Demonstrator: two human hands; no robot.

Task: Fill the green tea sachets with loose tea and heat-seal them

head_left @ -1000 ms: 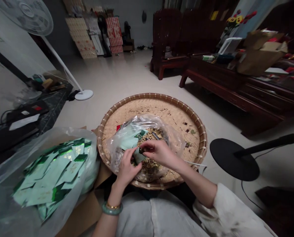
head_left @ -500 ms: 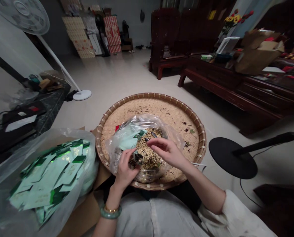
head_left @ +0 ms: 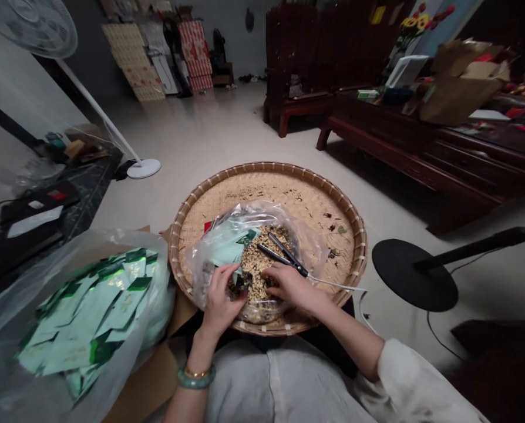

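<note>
A clear plastic bag point(head_left: 309, 239) lies spread open, full of loose dried herbs point(head_left: 257, 273), pale yellow bits mixed with dark ones. My left hand point(head_left: 222, 291) is closed at the bag's left side around a small light-green packet point(head_left: 236, 275), mostly hidden by the fingers, with dark pieces at its mouth. Fingers curled, my right hand point(head_left: 291, 285) dips into the herbs at the right; its fingertips are partly buried. Just beyond it, a black flat iron point(head_left: 284, 254) with a white cord rests on the herbs, its jaws apart. More light-green packets point(head_left: 227, 252) lie at the bag's left.
The bag sits in a round woven bamboo tray point(head_left: 266, 167) with scattered dark bits. To the left, a large plastic bag point(head_left: 159, 294) holds many green packets point(head_left: 84, 320). A black round stand base point(head_left: 410, 276) is at right, a white fan point(head_left: 143, 168) at far left.
My right hand has moved down and toward me, from above the flat iron into the herbs, uncovering the iron and its cord. My left hand has stayed nearly in place.
</note>
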